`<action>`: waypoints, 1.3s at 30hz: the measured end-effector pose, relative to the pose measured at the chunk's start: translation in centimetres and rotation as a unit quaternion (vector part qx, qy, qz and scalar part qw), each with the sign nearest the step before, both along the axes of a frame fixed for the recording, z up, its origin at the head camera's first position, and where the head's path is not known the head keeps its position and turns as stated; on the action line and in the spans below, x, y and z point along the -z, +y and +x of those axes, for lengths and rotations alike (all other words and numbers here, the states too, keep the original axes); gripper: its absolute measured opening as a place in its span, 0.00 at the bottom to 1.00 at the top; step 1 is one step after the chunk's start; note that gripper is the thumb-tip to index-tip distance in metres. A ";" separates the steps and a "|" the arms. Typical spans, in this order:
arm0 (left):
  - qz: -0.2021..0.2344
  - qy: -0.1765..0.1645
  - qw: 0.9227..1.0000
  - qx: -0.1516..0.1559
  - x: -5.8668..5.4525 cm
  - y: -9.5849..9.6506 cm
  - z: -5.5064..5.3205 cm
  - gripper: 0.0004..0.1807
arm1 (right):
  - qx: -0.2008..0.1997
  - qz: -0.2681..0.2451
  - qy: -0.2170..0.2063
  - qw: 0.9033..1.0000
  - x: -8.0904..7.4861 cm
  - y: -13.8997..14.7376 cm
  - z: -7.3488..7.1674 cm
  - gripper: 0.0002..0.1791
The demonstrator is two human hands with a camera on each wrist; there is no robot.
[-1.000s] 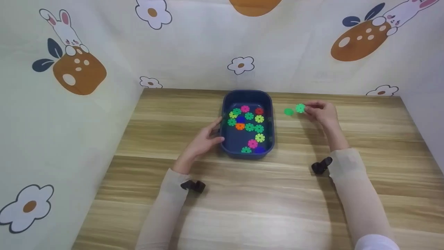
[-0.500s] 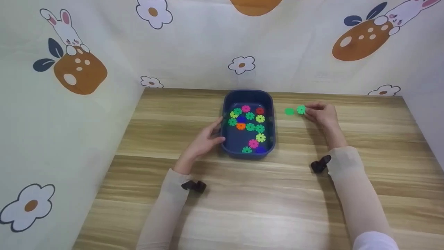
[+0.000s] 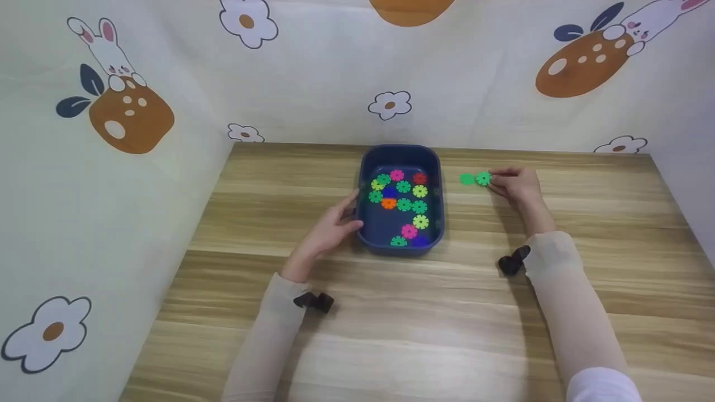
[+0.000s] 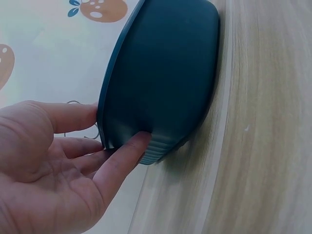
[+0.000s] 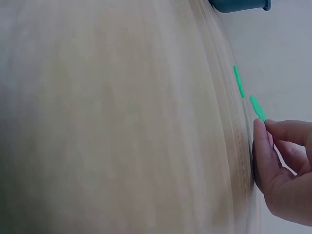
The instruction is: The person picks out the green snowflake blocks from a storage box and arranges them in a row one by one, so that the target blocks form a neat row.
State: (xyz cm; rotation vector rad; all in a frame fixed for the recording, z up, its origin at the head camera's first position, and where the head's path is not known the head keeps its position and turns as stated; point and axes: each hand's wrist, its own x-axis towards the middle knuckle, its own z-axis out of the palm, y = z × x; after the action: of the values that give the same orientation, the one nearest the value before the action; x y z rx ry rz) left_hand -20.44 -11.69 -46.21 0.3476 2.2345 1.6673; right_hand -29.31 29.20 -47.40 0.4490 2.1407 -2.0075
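Right hand [image 3: 520, 187] pinches green notched plastic disc [image 3: 482, 178] by its edge. Face up, tilt unclear; second flat green disc [image 3: 466, 179] just ahead of hand.

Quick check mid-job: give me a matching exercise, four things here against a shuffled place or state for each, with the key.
1. left hand
2. right hand
3. orange piece
4. tray

A. inside the tray
B. contains several coloured pieces
C. touching the tray's side
D. pinching a green piece

Pairs: 1-C, 2-D, 3-A, 4-B
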 end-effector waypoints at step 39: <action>-0.015 -0.006 1.000 -0.001 0.2 -0.1 -0.1 0.38 | 0.014 0.065 -0.008 0.998 -0.9 -0.5 0.8 0.21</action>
State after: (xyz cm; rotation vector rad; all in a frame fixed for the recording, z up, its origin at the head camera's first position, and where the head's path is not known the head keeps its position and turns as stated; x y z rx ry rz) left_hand -20.58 -11.76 -46.44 0.3280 2.2489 1.6317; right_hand -28.53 28.72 -46.55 0.5163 2.2769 -1.8782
